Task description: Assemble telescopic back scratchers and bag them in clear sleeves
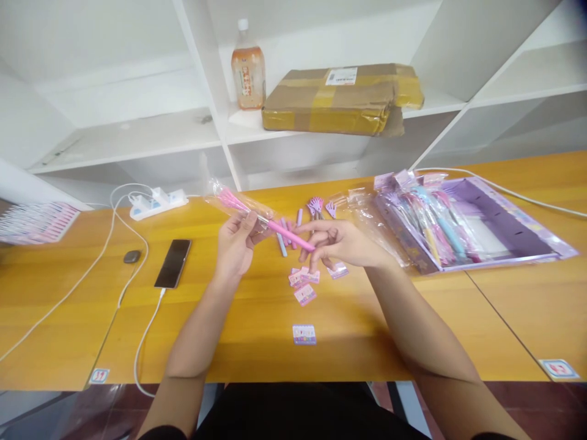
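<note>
Pinching a slim pink-handled stick [280, 229] through its clear plastic sleeve [215, 189], that's the left hand's grip [239, 241]; the right hand's grip [337, 243] holds the handle's end [306, 245]!

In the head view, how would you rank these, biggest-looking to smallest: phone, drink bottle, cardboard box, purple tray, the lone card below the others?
1. Purple tray
2. Cardboard box
3. Drink bottle
4. Phone
5. Lone card
The tray looks nearer than the box, so their true order is unsure.

The table [257, 330] looks like smooth, glossy wood; over it, the bag [215, 190] is shiny, crinkled plastic; beyond it, the box [296, 91] is cardboard with glossy tape [323, 101].
</note>
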